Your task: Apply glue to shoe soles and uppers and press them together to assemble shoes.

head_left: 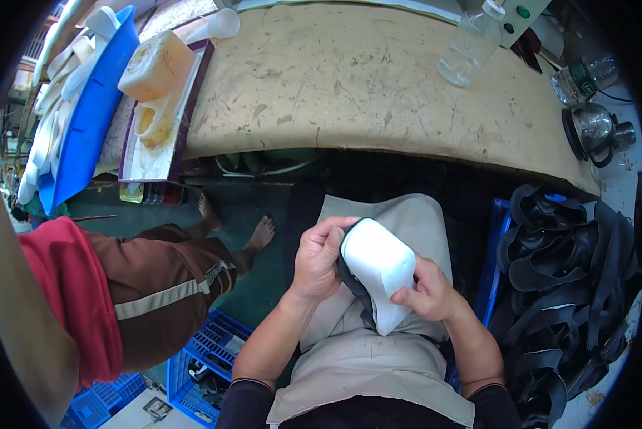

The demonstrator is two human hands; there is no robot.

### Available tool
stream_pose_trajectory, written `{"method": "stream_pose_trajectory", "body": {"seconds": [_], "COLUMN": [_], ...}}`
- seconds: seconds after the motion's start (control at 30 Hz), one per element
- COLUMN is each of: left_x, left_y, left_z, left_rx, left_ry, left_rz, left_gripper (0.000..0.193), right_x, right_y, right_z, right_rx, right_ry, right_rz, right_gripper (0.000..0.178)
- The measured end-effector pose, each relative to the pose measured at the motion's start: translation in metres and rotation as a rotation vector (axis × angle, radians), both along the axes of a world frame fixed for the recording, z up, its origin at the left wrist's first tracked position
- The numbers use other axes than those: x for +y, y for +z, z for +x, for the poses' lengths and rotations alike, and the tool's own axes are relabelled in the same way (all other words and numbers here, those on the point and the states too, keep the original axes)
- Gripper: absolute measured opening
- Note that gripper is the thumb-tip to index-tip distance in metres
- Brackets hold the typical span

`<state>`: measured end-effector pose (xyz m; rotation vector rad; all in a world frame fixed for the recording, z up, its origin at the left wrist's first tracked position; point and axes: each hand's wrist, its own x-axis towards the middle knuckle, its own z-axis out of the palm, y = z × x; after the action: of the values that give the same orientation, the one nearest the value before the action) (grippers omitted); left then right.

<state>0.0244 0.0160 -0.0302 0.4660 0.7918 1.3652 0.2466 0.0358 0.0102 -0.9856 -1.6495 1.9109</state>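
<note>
Above my lap, both hands hold a white shoe last (379, 259), tilted with its broad end up and its narrow end toward me. A black shoe upper (351, 282) lies along its left side and partly behind it. My left hand (319, 257) pinches the upper's edge at the top left of the last, thumb in front. My right hand (430, 292) is closed round the last's lower right side, with the thumb on its white surface. The fingers behind the last are hidden.
A worn tan workbench (321, 79) crosses ahead, bearing a clear bottle (470, 44) and a glue-stained tray (178, 143). Several black uppers (557, 286) are heaped at right. White pieces fill a blue tray (96, 107) at left. A person in brown shorts (160, 286) is close by.
</note>
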Motion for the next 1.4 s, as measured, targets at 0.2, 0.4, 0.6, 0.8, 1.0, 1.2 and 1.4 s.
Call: {"method": "stream_pose_trajectory", "body": {"seconds": [0.2, 0.4, 0.6, 0.8, 1.0, 1.2, 1.4], "left_x": [0.024, -0.012, -0.072, -0.076, -0.082, -0.085, -0.077], "left_y": [0.011, -0.018, -0.057, -0.058, -0.065, -0.07, -0.071], "left_z": [-0.013, 0.004, -0.015, -0.01, -0.004, -0.019, -0.032], "left_rx": [0.444, 0.398, 0.654, 1.007, 1.02, 0.522, 0.403], "left_ry": [-0.061, 0.106, -0.211, -0.176, -0.09, -0.246, -0.336], "left_rz": [0.196, 0.028, 0.04, 0.19, 0.132, 0.103, -0.02], "left_gripper": [0.03, 0.03, 0.034, 0.035, 0.029, 0.026, 0.032], "right_x": [-0.003, -0.013, -0.029, -0.025, -0.027, -0.039, -0.046], "right_y": [-0.019, -0.069, -0.104, -0.109, -0.103, -0.103, -0.102], "right_z": [0.0, -0.009, -0.007, -0.005, -0.016, -0.023, -0.033], "right_rx": [0.135, 0.252, 0.212, 0.197, 0.166, 0.177, 0.116], "right_ry": [-0.043, -0.13, -0.012, 0.046, -0.017, -0.064, -0.147], "right_rz": [-0.139, -0.274, -0.297, -0.334, -0.328, -0.379, -0.294], "right_gripper": [0.069, 0.074, 0.08, 0.082, 0.084, 0.084, 0.085]}}
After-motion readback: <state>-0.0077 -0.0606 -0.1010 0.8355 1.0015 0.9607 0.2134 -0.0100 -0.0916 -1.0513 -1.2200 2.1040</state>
